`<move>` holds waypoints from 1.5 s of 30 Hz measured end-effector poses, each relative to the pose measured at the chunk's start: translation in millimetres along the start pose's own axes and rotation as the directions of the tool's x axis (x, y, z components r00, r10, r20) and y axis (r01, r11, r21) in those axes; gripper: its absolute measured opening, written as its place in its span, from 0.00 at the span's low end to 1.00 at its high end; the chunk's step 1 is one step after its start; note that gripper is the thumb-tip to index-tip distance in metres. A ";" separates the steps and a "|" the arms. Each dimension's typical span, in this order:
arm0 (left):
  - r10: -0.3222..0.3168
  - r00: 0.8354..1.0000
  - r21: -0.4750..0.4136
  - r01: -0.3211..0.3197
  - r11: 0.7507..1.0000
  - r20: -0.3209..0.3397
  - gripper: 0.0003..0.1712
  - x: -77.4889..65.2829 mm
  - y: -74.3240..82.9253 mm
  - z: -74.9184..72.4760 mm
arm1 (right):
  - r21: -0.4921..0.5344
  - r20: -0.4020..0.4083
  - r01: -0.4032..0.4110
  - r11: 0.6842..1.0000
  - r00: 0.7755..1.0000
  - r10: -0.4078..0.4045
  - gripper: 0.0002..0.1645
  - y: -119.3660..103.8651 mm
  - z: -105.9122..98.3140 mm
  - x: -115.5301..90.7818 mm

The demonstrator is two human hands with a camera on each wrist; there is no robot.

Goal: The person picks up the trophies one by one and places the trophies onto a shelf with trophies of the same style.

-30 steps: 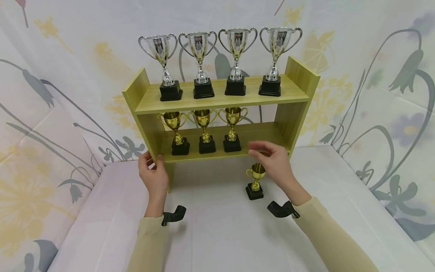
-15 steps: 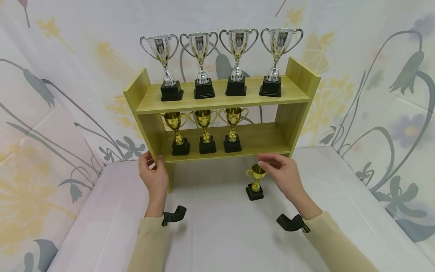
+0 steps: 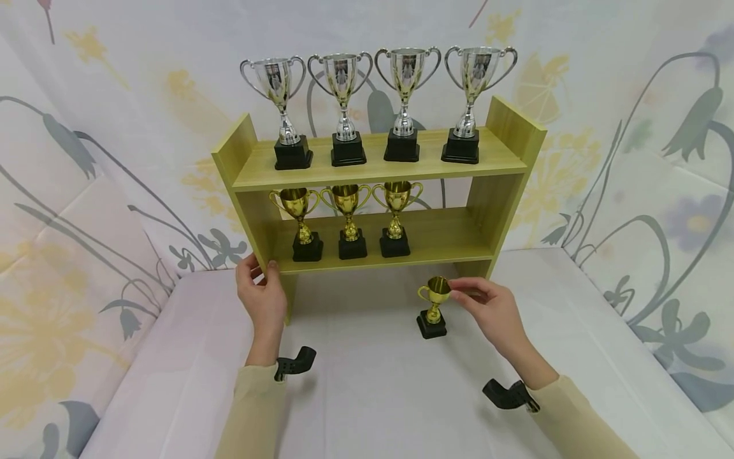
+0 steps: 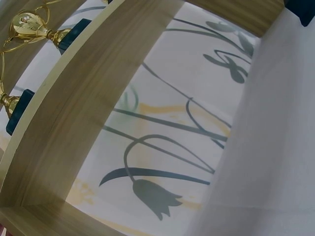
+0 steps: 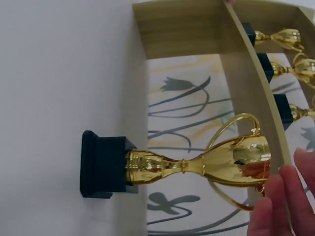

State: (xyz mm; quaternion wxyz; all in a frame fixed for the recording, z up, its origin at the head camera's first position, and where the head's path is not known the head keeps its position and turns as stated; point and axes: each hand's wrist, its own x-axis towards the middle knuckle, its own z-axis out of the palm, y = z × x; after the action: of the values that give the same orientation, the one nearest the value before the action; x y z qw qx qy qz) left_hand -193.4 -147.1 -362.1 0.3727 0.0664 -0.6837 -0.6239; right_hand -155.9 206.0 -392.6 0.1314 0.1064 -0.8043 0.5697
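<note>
At the lower left corner of a light wooden two-tier shelf (image 3: 378, 180), my left hand (image 3: 262, 294) holds the side panel, thumb in front and fingers round the outer side. A small gold trophy cup (image 3: 438, 294) with a black base stands upright on the white table, before the shelf's right part. My right hand (image 3: 487, 311) is at its right handle, thumb and fingers slightly bent. In the right wrist view, the fingertips (image 5: 266, 211) overlap the handle beside the rim of the gold trophy cup (image 5: 236, 160).
Several silver trophies (image 3: 404, 86) line the top tier. Three gold trophies (image 3: 348, 220) stand on the lower tier, left to middle, with bare board (image 3: 447, 233) to their right. A floral backdrop (image 3: 602, 191) hangs behind the white table (image 3: 367, 382).
My right hand has moved down and right, from the lower tier's front edge to the gold trophy cup's right handle. My left hand stays at the shelf's side panel.
</note>
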 end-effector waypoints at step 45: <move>0.015 1.000 0.011 -0.015 1.000 -0.001 0.15 0.1 -2.2 0.7 | 0.001 0.048 -0.155 0.988 0.987 0.155 0.13 44.3 -1.4 -15.5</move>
State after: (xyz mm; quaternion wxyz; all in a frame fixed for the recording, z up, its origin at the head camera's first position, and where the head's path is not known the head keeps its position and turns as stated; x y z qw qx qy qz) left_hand -194.6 -147.0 -364.1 0.3774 0.0638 -0.6873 -0.6174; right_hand -155.4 222.3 -436.7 0.0675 0.0575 -0.8118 0.5772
